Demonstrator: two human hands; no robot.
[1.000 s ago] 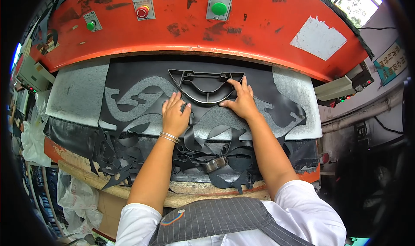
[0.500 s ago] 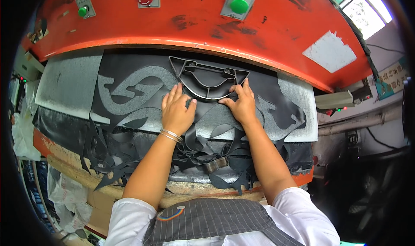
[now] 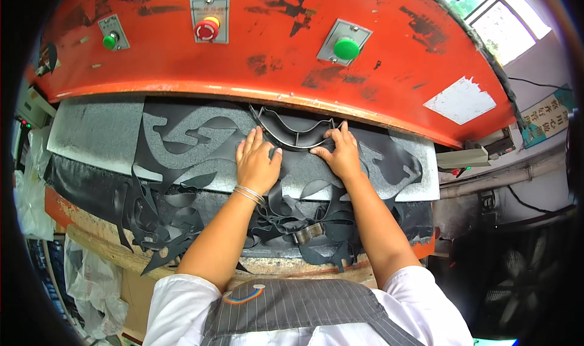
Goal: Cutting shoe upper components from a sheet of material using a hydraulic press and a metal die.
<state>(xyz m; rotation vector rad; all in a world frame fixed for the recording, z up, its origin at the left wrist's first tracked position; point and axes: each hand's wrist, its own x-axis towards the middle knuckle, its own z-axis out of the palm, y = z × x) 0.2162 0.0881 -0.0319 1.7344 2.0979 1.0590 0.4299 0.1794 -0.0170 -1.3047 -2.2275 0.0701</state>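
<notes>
A curved steel cutting die (image 3: 297, 140) lies on a black sheet (image 3: 213, 112) that looks like leather. The red press beam hides its far edge. My left hand (image 3: 258, 166) is open, its fingers stretched out and resting against the die's left side, the thumb apart. At the die's right end, my right hand (image 3: 342, 154) holds the curved wall between thumb and fingers. Cut-out shapes in the sheet expose the grey board (image 3: 97, 130) underneath. Black offcuts (image 3: 182, 203) lie in a tangle at the near edge, below my hands.
The red press beam (image 3: 255, 72) spans the far side, low over the board. On it sit a red knob (image 3: 207, 28), a large green button (image 3: 346, 48) and a small green button (image 3: 110, 41). A small metal piece (image 3: 308, 233) rests among the offcuts. A fan (image 3: 517, 279) stands at right.
The red beam appears lower and nearer, covering the die's far edge, which was visible before. My view has shifted slightly. Both hands stay at the die.
</notes>
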